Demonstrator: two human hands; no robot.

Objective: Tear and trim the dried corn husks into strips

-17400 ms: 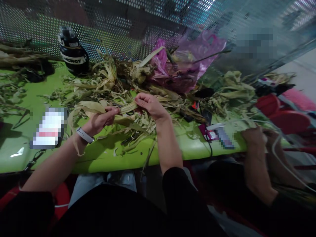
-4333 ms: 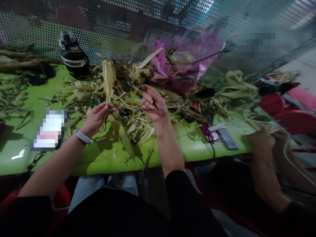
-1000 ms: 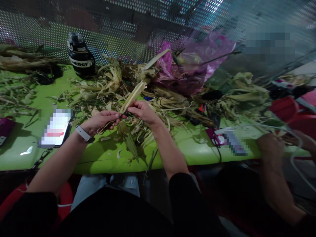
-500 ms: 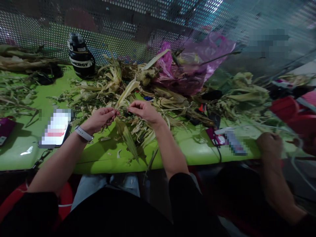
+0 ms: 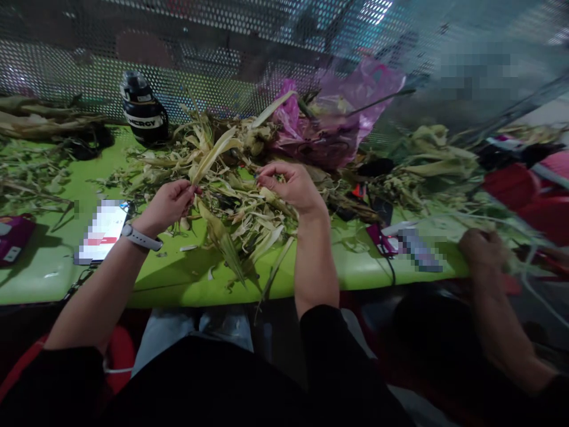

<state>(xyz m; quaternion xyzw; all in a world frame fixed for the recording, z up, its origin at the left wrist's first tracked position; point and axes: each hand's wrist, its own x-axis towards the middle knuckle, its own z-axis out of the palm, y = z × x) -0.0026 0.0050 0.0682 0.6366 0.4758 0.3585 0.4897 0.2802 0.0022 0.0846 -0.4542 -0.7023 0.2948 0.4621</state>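
My left hand point(image 5: 168, 203), with a white watch on its wrist, pinches the base of a long pale corn husk strip point(image 5: 213, 155) that slants up and to the right. A little way to its right, my right hand point(image 5: 291, 187) is raised over the heap with thumb and fingers pinched on a thin bit of husk fibre I cannot make out clearly. Under both hands lies a heap of dried corn husks point(image 5: 242, 216) on the green table point(image 5: 178, 279); some leaves hang over the near edge.
A black bottle point(image 5: 143, 114) stands at the back by the perforated metal screen. A pink plastic bag point(image 5: 329, 127) lies behind the heap. A phone point(image 5: 102, 231) lies at left, a purple object point(image 5: 13, 237) at far left. Another person's hand point(image 5: 482, 252) works at right by red stools point(image 5: 528, 196).
My hands have drawn apart. The left one keeps the husk strip and has shifted left; the right one has lifted up and to the right, away from the strip.
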